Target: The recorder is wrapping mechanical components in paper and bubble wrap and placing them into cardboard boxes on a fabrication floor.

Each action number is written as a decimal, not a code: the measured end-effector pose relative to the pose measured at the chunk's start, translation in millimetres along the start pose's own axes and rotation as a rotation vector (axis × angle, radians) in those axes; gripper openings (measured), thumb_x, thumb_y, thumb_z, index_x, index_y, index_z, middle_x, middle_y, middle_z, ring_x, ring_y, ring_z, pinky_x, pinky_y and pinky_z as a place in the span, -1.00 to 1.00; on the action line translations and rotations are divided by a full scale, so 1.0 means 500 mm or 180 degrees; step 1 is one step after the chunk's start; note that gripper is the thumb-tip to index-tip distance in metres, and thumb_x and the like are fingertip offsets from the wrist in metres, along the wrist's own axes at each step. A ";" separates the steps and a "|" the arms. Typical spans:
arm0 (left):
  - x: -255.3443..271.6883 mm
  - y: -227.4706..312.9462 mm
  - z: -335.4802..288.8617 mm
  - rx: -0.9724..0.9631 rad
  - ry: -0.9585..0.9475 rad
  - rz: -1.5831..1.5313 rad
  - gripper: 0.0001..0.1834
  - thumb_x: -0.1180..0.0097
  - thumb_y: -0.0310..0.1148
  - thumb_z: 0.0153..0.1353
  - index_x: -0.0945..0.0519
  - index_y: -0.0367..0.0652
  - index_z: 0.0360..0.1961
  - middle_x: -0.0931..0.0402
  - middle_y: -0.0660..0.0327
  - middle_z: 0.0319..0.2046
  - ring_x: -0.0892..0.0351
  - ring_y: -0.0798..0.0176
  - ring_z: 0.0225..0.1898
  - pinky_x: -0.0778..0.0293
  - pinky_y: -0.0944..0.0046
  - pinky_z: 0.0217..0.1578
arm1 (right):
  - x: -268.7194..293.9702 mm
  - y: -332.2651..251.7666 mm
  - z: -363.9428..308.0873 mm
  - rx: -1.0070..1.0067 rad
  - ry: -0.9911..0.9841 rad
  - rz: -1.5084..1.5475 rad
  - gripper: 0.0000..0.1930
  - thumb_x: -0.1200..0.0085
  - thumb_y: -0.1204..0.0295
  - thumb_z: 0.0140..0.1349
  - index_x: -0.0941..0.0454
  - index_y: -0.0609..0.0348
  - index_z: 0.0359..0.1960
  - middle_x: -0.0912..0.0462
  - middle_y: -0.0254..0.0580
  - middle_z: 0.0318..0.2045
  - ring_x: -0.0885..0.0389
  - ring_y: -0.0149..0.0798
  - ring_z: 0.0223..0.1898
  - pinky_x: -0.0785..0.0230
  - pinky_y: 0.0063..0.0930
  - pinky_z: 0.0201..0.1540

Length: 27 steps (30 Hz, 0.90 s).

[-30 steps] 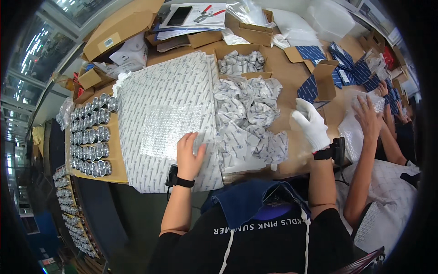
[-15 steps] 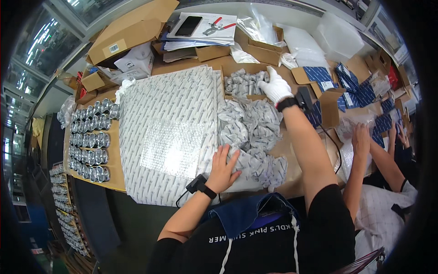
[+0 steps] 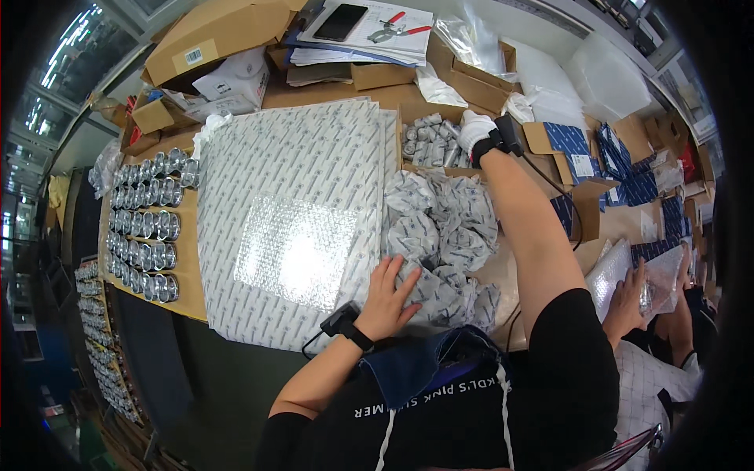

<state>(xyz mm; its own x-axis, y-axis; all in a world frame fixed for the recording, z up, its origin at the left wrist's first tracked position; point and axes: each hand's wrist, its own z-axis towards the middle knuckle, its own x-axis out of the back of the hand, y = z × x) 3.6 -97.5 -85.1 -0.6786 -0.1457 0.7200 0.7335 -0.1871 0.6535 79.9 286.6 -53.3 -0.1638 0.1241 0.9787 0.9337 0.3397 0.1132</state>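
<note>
My right hand (image 3: 477, 133), in a white glove, reaches into the right side of a cardboard box (image 3: 433, 108) holding small grey cylindrical pieces (image 3: 426, 143). Its fingers point down among them and are hidden. My bare left hand (image 3: 383, 304) rests with fingers apart at the right edge of a stack of printed paper sheets (image 3: 290, 157), touching the near end of a heap of paper-wrapped bundles (image 3: 414, 235). On the stack lies a piece of clear bubble wrap (image 3: 294, 251).
Rows of shiny metal rings (image 3: 145, 225) stand at the left. Behind are an open carton (image 3: 228, 39), papers with a phone (image 3: 340, 22) and red-handled pliers (image 3: 399, 31). Blue boxes (image 3: 565, 141) lie at the right, where a co-worker's hands (image 3: 627, 302) handle clear bubble wrap (image 3: 667, 275).
My right hand has lowered deeper into the box, its fingers now out of sight. My left hand has stayed in place. The view has shifted slightly, and the co-worker has lifted bubble wrap.
</note>
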 end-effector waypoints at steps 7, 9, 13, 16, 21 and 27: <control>0.005 -0.014 -0.014 0.0110 0.0095 -0.0101 -0.23 -0.29 -0.31 -0.11 -0.27 -0.04 0.20 -0.02 -0.16 0.21 -0.01 -0.32 0.20 -0.04 -0.16 0.16 | 0.094 -0.007 -0.233 -0.0017 0.0695 0.2355 -0.74 -0.08 0.28 0.08 -0.46 0.10 -0.23 -0.60 -0.08 -0.30 -0.59 -0.10 -0.22 -0.39 -0.29 -0.16; 0.002 -0.013 -0.014 0.0065 0.0083 -0.0076 -0.22 -0.29 -0.30 -0.12 -0.27 -0.05 0.20 -0.02 -0.16 0.21 -0.01 -0.32 0.20 -0.04 -0.16 0.16 | 0.058 0.013 -0.305 0.0431 0.0687 0.2571 -0.71 -0.11 0.21 0.10 -0.45 0.10 -0.25 -0.61 -0.16 -0.38 -0.60 -0.22 -0.29 -0.39 -0.41 -0.21; -0.010 -0.014 -0.010 -0.0007 0.0054 -0.0084 -0.22 -0.28 -0.30 -0.10 -0.25 -0.06 0.21 0.00 -0.17 0.22 0.00 -0.32 0.21 -0.03 -0.16 0.17 | -0.051 0.017 -0.362 0.1145 0.1463 0.0904 -0.76 -0.08 0.30 0.07 -0.44 -0.02 -0.21 -0.57 -0.15 -0.38 -0.56 -0.05 -0.37 -0.39 -0.16 -0.35; -0.010 -0.014 -0.009 -0.0031 0.0055 -0.0114 -0.23 -0.27 -0.30 -0.09 -0.25 -0.06 0.21 0.02 -0.18 0.22 0.00 -0.32 0.21 -0.03 -0.15 0.18 | -0.016 0.013 -0.369 0.0974 0.0755 0.0528 -0.77 -0.04 0.30 0.10 -0.44 -0.01 -0.19 -0.58 -0.16 -0.33 -0.57 -0.04 -0.34 -0.40 -0.18 -0.32; -0.022 -0.013 -0.023 0.0002 0.0094 -0.0133 -0.23 -0.26 -0.29 -0.07 -0.24 -0.05 0.22 0.02 -0.17 0.23 0.01 -0.32 0.22 -0.03 -0.13 0.19 | 0.038 0.034 -0.427 0.0879 0.0823 0.2016 -0.62 -0.07 0.26 0.08 -0.42 -0.03 -0.03 -0.61 -0.16 -0.33 -0.59 -0.04 -0.25 -0.43 -0.23 -0.22; 0.000 -0.027 -0.006 -0.0080 0.0071 -0.0084 -0.25 -0.25 -0.32 -0.05 -0.24 -0.11 0.21 0.04 -0.18 0.24 0.03 -0.33 0.23 0.00 -0.09 0.21 | -0.053 0.011 -0.490 0.2349 0.1471 0.0313 -0.55 -0.17 0.24 -0.07 -0.50 0.00 -0.07 -0.37 -0.16 0.04 -0.23 0.08 0.09 0.01 0.11 0.17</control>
<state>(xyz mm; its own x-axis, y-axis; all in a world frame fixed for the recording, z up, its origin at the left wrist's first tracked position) -6.4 -98.0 -94.7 -0.6986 -0.1620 0.6969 0.7143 -0.2153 0.6659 167.3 56.7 -36.4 0.2012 -0.1514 0.9678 0.4661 0.8837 0.0413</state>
